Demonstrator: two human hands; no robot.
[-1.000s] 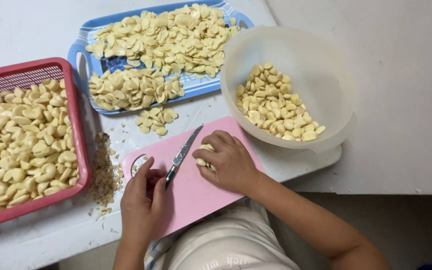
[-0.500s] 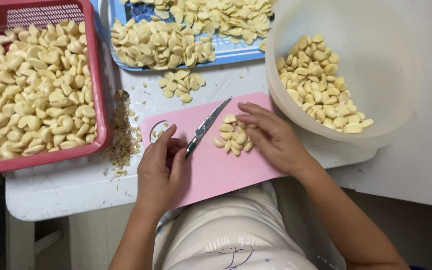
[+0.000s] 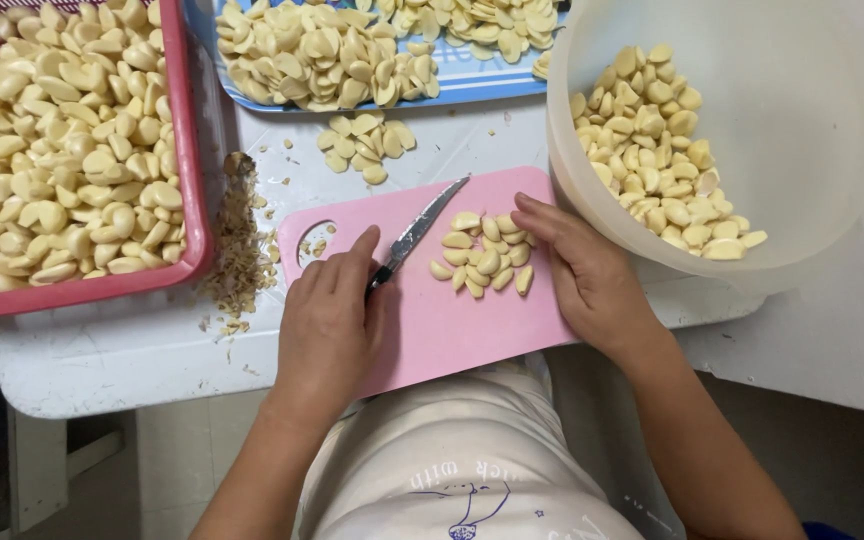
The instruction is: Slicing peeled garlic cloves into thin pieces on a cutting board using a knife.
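Cloves [image 3: 485,254] lie mid-frame on the board [image 3: 452,325], just left of the right hand [image 3: 592,280], fingers flat together. Left hand [image 3: 330,320] grips the knife [image 3: 418,232], blade slanting toward upper right.

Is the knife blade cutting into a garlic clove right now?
No: the knife in the left hand lies beside the garlic cloves, its blade apart from them.

No packages, labels, signs or screens show here (only a printed shirt [image 3: 472,500], bottom centre).
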